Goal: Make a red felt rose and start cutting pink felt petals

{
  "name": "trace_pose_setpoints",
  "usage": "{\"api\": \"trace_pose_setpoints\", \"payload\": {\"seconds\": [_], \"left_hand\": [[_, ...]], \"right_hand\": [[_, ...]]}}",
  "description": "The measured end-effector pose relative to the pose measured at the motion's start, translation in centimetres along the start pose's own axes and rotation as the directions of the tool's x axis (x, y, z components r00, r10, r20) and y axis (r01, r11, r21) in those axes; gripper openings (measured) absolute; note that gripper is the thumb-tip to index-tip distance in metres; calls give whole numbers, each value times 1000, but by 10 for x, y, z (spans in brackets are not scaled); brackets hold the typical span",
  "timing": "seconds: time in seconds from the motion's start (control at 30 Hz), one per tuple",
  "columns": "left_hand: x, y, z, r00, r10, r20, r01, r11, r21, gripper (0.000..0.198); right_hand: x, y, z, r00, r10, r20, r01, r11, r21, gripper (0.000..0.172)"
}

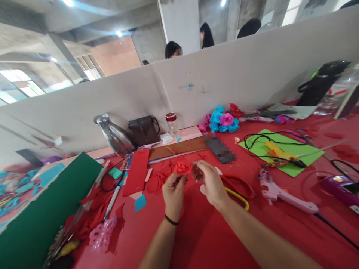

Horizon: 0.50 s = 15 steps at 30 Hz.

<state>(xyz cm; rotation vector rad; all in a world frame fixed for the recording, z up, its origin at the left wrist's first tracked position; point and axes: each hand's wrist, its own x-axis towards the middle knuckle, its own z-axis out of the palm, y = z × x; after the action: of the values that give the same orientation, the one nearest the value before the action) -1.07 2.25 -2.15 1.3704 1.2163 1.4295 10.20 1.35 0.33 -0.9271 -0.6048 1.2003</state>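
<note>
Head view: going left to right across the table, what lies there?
Dark green felt sheet → long red felt strip → left hand holding a red felt rose → right hand → pink glue gun → lime green sheet → purple device.

A small red paper rose (181,167), made of soft crinkled petals rolled into a loose spiral, is held up above the red table rather than lying on it. It sits between the two hands: the left hand (173,191) pinches it from below at its base, while the fingertips of the right hand (211,183) touch its right edge. The bloom faces up and towards the camera, its outer petals slightly flared and uneven.
</note>
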Motion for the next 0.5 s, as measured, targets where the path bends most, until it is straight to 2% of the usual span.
{"api": "trace_pose_setpoints", "payload": {"seconds": [0.13,0.27,0.5], "left_hand": [[0,5,4,983,-184,2,180,957,-228,16],[4,9,4,943,-332,29,312,849,-427,27],[9,10,3,914,-396,89,386,782,-489,37]], "right_hand": [[2,1,-1,997,25,-71,-26,1000,-11,20],[3,2,1,992,32,-123,-35,999,-22,19],[1,11,6,995,4,-104,-16,993,-115,16]]}}
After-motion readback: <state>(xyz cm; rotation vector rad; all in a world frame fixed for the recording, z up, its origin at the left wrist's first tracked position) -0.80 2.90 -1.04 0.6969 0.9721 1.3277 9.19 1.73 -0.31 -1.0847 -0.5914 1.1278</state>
